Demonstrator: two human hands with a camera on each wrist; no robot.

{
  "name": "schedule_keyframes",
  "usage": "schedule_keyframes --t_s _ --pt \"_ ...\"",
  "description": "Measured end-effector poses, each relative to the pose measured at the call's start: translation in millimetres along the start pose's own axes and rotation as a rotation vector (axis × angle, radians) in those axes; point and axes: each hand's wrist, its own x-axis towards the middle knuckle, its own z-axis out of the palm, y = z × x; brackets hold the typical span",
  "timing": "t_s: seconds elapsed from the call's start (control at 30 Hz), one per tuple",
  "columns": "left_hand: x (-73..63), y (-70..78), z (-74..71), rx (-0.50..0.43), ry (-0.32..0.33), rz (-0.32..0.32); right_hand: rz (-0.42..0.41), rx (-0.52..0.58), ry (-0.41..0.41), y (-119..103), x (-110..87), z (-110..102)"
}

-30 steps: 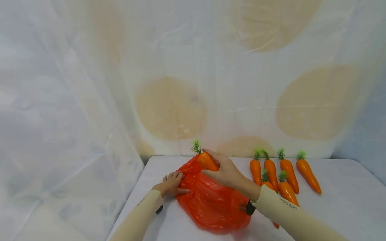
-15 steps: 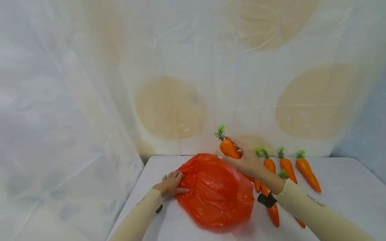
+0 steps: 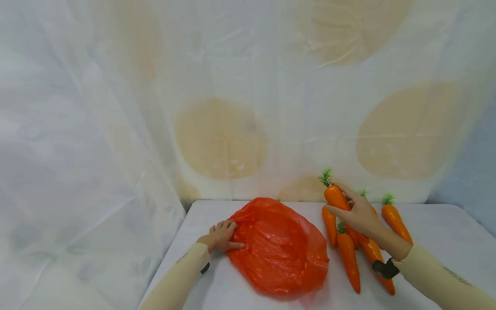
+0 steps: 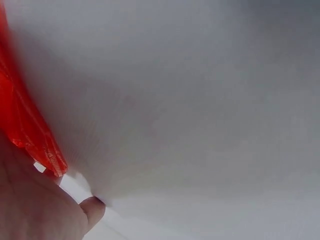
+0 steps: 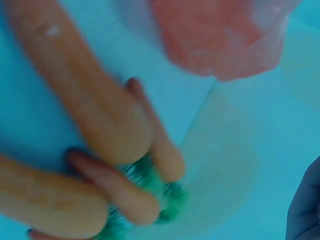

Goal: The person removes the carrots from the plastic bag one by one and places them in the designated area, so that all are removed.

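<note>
My left hand rests on the left edge of a crumpled red plastic bag, its thumb and fingers spread apart. In the left wrist view, the bag's edge lies along the hand, with the thumb at the white cloth. My right hand grips an orange carrot with a feathery green top, tilted with the top to the upper left, over other carrots. The carrot's lower end is hidden by the hand. Only part of the right hand enters the right wrist view, at the edge.
Several more carrots lie right of the bag: one at its back right, two in front, one a carrot pointing forward, and a carrot farthest right. The white table meets a hanging cloth with tan circles behind.
My right hand has carried the carrot from over the red bag rightward, to above the other carrots. The left hand has stayed at the bag's left edge.
</note>
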Motion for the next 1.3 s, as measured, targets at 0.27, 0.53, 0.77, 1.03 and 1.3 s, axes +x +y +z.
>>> schedule_keyframes --t_s 0.27,0.53,0.77,1.03,1.3 --pt "6.5 0.8 0.7 0.035 0.0 0.007 0.08 -0.079 0.03 47.3 -18.8 -22.0" --pt "2.4 -1.0 -1.0 0.034 -0.007 0.003 0.156 -0.17 0.018 91.8 -41.4 -38.0" --pt "1.0 -4.5 0.6 0.016 -0.009 0.01 0.229 -0.194 -0.021 114.4 -55.6 -42.9" --pt "5.8 -3.4 1.0 0.033 -0.017 0.014 0.356 -0.162 -0.122 129.7 -66.8 -41.3" --pt "3.7 -1.8 0.8 0.027 -0.017 0.004 0.388 -0.23 -0.14 147.8 -73.3 -36.1"
